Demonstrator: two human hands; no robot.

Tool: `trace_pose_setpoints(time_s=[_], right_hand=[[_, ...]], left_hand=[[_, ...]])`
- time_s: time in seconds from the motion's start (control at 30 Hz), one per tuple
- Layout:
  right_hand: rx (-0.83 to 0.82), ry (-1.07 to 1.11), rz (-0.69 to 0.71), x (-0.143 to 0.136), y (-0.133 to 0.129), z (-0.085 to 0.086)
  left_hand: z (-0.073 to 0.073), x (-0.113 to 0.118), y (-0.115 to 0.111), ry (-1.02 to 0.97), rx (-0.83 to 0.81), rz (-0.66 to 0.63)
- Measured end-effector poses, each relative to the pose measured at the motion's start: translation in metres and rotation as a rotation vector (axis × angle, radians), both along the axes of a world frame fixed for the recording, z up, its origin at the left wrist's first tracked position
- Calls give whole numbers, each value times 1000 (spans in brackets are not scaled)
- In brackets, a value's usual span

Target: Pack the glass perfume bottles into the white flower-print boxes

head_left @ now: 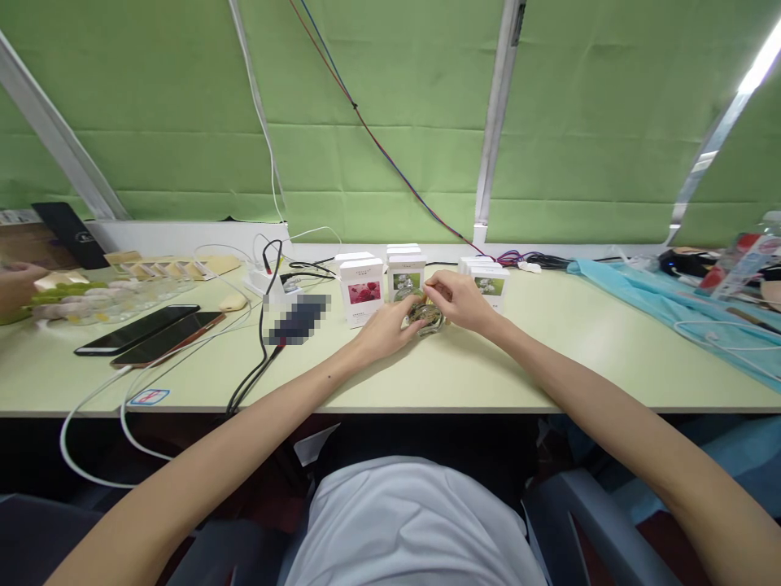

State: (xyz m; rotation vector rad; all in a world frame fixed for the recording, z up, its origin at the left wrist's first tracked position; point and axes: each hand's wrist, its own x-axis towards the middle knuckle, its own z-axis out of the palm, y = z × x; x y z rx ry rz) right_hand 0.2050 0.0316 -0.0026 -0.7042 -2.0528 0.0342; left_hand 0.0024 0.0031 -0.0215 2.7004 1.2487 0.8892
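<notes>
My left hand is closed around the near left side of a small transparent jar-like container with green-brown contents. Over its far side my right hand bends down, fingers pinched together at the top; whatever they hold is too small to make out. Another shiny transparent piece shows just behind the left fingertips. Directly beyond the hands stand white boxes with a white-flower picture. Left of them is a group of white boxes with a red-flower picture. More white-flower boxes stand behind my right wrist.
Two dark phones and white cables lie on the left of the table. A power strip with black cords sits near the wall. Far left, another person's hand is beside transparent containers. Blue plastic sheeting covers the right side.
</notes>
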Motion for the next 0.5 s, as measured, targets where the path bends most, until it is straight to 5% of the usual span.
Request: trace_pose_setpoints(time_s=[0.5], right_hand=[[-92,-2,-19,-1,2,-3]], left_hand=[[-1,-1,1,17,14,-7]])
